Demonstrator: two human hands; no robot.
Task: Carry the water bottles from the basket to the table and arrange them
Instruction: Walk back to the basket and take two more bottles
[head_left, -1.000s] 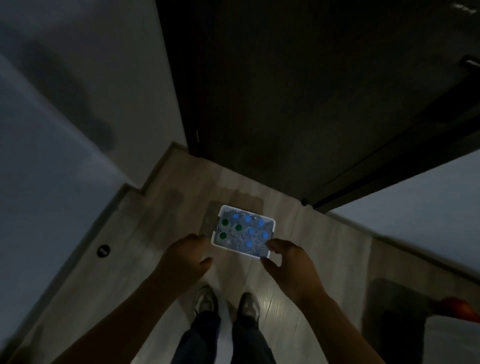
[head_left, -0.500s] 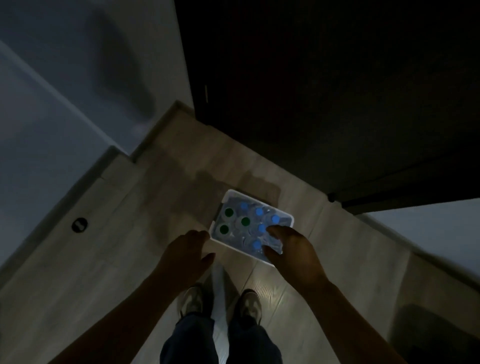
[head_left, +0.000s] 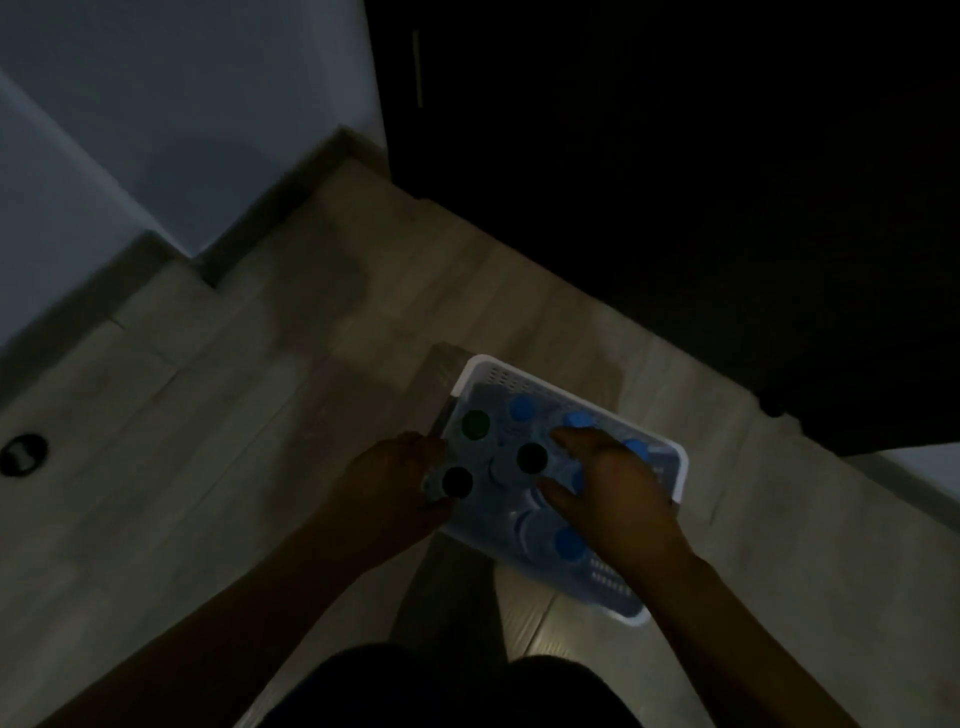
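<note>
Reaching over water bottles (head_left: 522, 408) in basket (head_left: 519, 371), left hand (head_left: 384, 483), right hand (head_left: 618, 488)

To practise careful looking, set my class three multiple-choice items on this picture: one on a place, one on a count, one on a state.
1. Where does the basket stand? A on a table; B on the wooden floor; C on a chair.
2. How many green caps show? A three; B one; C seven.
3. How are the bottles in it? A lying uncapped; B crushed; C upright, capped.
Answers: 1 B, planks surround it. 2 A, three dark green discs at its left. 3 C, capped tops face up at the camera.
</note>
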